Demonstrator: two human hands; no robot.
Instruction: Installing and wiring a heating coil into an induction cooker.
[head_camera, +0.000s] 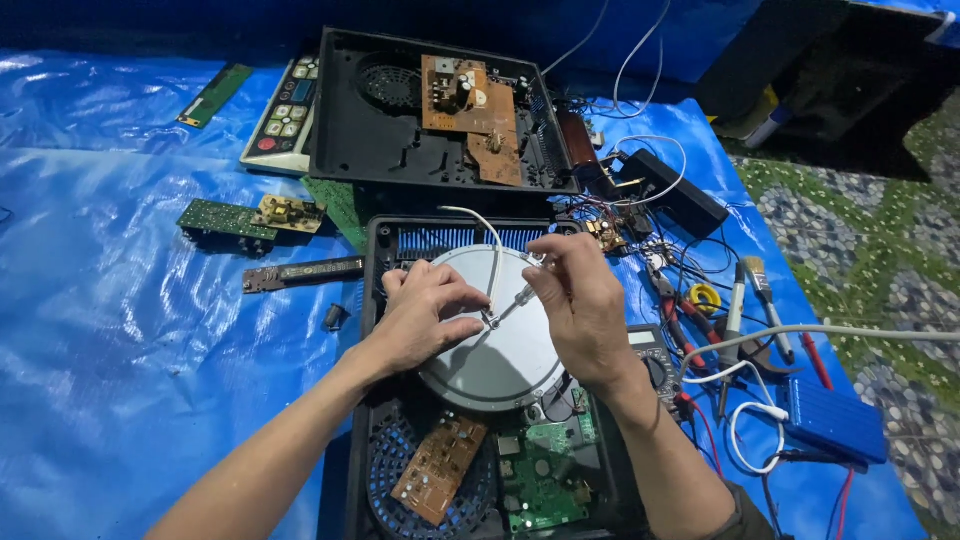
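Left hand (425, 318) is pinching a thin white wire (492, 262) against the round grey metal disc (500, 372); beside it, right hand (580, 300) is gripping a slim silver screwdriver (512, 304).

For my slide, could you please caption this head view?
Left hand steadies a white wire on a grey coil disc; right hand works a screwdriver.

A second black casing (400, 150), opened and carrying a brown circuit board (475, 115), is lying on the blue tarp (120, 330). Left of this casing a button panel (285, 115) is resting, with a green strip board (213, 95) farther left. To the casing's lower right, pliers (672, 305), a brush (765, 290) and a blue box (832, 420) are lying among tangled wires.
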